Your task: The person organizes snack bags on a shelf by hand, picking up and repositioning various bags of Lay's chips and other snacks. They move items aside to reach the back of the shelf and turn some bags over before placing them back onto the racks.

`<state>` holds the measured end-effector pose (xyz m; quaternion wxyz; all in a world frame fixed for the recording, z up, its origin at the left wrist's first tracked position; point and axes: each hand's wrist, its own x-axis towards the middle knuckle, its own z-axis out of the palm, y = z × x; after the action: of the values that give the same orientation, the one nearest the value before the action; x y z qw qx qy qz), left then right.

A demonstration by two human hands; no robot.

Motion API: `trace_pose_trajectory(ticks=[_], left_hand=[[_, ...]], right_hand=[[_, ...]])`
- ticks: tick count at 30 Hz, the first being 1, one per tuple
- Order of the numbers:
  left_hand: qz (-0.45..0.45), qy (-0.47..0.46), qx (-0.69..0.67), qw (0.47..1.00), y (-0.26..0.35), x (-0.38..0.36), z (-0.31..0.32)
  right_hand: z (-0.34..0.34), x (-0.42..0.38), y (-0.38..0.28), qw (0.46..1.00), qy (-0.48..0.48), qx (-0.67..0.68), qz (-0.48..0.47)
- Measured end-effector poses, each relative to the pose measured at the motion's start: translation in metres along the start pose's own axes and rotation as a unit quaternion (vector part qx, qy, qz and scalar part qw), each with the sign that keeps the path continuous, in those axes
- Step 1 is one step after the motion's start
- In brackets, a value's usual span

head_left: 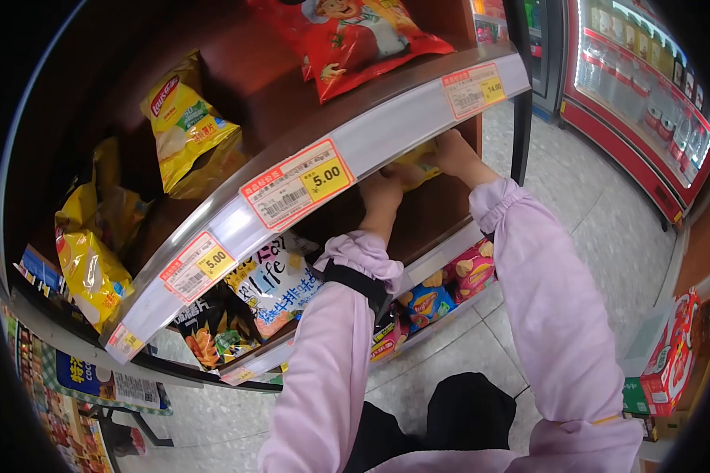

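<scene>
Both my arms reach beneath the upper shelf into the shelf below. Between my hands is a yellow snack bag (424, 167), mostly hidden by the shelf edge and my fingers. My left hand (380, 191) grips it at the left, the fingertips partly out of sight. At its right end my right hand (454, 155) is closed on it, just under the shelf lip. Left of my left hand, on the same lower shelf, stand a white snack bag (272, 285) with large lettering and a black snack bag (213, 331).
The upper shelf's price strip (379, 140) curves across above my hands. On that shelf lie a red snack bag (363, 47) and yellow chip bags (183, 122). Blue (427, 303) and pink packets (473, 268) sit lower down. A red drinks fridge (639, 118) stands right; cartons (664, 370) are stacked near my right elbow.
</scene>
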<state>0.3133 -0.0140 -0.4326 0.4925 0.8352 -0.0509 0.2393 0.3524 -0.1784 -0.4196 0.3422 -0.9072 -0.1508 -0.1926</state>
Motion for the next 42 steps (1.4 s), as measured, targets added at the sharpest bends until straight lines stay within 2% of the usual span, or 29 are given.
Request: trace_pose_trajectory(ticks=[1, 3, 7, 9, 10, 11, 12, 13, 14, 15, 16, 17, 18, 19, 20, 21, 22, 23, 25, 26, 27, 29, 30, 32, 33, 35, 36, 39, 42], left_hand=[[0.000, 0.003, -0.001, 1.000, 0.002, -0.001, 0.000], [-0.055, -0.013, -0.108, 0.992, 0.007, -0.004, -0.001], [-0.099, -0.040, -0.126, 0.986, 0.016, -0.013, -0.013], [-0.073, -0.055, -0.082, 0.992, 0.024, -0.023, -0.019], [-0.019, -0.064, -0.064, 0.996, 0.024, -0.028, -0.023], [0.016, -0.094, -0.013, 0.995, 0.039, -0.037, -0.037], [0.005, -0.144, -0.001, 0.990, 0.063, -0.049, -0.058], [0.054, -0.178, 0.056, 0.981, 0.065, -0.057, -0.070], [0.106, -0.228, 0.085, 0.964, 0.077, -0.070, -0.089], [0.101, -0.346, 0.119, 0.925, 0.100, -0.079, -0.117], [0.160, -0.382, 0.134, 0.900, 0.108, -0.095, -0.140], [0.176, -0.475, 0.164, 0.847, 0.128, -0.104, -0.166], [0.165, -0.622, 0.179, 0.744, 0.166, -0.102, -0.194], [0.154, -0.671, 0.153, 0.709, 0.176, -0.108, -0.215], [0.192, -0.665, 0.134, 0.709, 0.188, -0.111, -0.237], [0.191, -0.661, 0.137, 0.712, 0.195, -0.110, -0.256], [0.235, -0.576, 0.089, 0.778, 0.202, -0.104, -0.273], [0.277, -0.482, 0.038, 0.830, 0.209, -0.097, -0.288], [0.175, -0.363, 0.103, 0.909, 0.230, -0.077, -0.311], [0.163, -0.288, 0.094, 0.939, 0.229, -0.062, -0.316], [0.149, -0.211, 0.086, 0.962, 0.223, -0.047, -0.320], [0.172, -0.045, 0.267, 0.947, 0.215, -0.020, -0.320], [0.125, -0.050, 0.301, 0.944, 0.214, -0.009, -0.319], [0.034, -0.063, 0.351, 0.934, 0.212, 0.012, -0.316], [-0.012, -0.070, 0.369, 0.927, 0.208, 0.022, -0.316], [-0.009, -0.111, 0.376, 0.920, 0.190, 0.044, -0.318], [-0.004, -0.155, 0.379, 0.912, 0.185, 0.051, -0.318], [-0.012, -0.183, 0.419, 0.889, 0.176, 0.062, -0.315], [-0.056, -0.140, 0.375, 0.915, 0.177, 0.057, -0.309]], right_hand=[[0.004, 0.001, 0.003, 1.000, -0.001, -0.001, -0.003], [0.008, 0.004, 0.008, 0.994, -0.005, 0.103, 0.022], [0.004, -0.001, 0.025, 0.994, -0.010, 0.109, 0.000], [0.001, -0.008, 0.031, 0.993, 0.001, 0.113, -0.015], [-0.009, -0.017, 0.024, 0.998, -0.001, 0.053, -0.042], [-0.025, -0.029, 0.010, 0.997, -0.002, -0.005, -0.073], [-0.039, -0.045, -0.006, 0.995, -0.023, -0.027, -0.098], [-0.054, -0.059, -0.025, 0.990, -0.043, -0.048, -0.125], [-0.070, -0.070, -0.044, 0.981, -0.146, -0.040, -0.121], [-0.088, -0.079, -0.064, 0.962, -0.247, -0.035, -0.115], [-0.107, -0.089, -0.090, 0.932, -0.329, -0.075, -0.130], [-0.126, -0.097, -0.120, 0.895, -0.408, -0.115, -0.142], [-0.147, -0.103, -0.153, 0.856, -0.492, -0.074, -0.142], [-0.165, -0.107, -0.183, 0.808, -0.572, -0.033, -0.139], [-0.177, -0.107, -0.204, 0.807, -0.572, -0.035, -0.145], [-0.188, -0.105, -0.222, 0.792, -0.590, 0.038, -0.155], [-0.194, -0.101, -0.236, 0.771, -0.605, 0.110, -0.163], [-0.198, -0.092, -0.248, 0.792, -0.565, 0.128, -0.191], [-0.191, -0.070, -0.270, 0.857, -0.418, 0.134, -0.270], [-0.182, -0.057, -0.284, 0.874, -0.412, 0.197, -0.166], [-0.168, -0.038, -0.287, 0.882, -0.375, 0.228, -0.170], [-0.149, -0.011, -0.307, 0.925, -0.316, 0.171, -0.124], [-0.134, 0.004, -0.308, 0.948, -0.263, 0.098, -0.153], [-0.118, 0.028, -0.317, 0.954, -0.238, -0.011, -0.181], [-0.113, 0.035, -0.322, 0.954, -0.238, -0.010, -0.185], [-0.105, 0.044, -0.335, 0.959, -0.253, -0.029, -0.127], [-0.104, 0.045, -0.341, 0.958, -0.253, -0.030, -0.129], [-0.101, 0.049, -0.352, 0.939, -0.313, -0.068, -0.125], [-0.092, 0.051, -0.352, 0.939, -0.327, -0.025, -0.104]])
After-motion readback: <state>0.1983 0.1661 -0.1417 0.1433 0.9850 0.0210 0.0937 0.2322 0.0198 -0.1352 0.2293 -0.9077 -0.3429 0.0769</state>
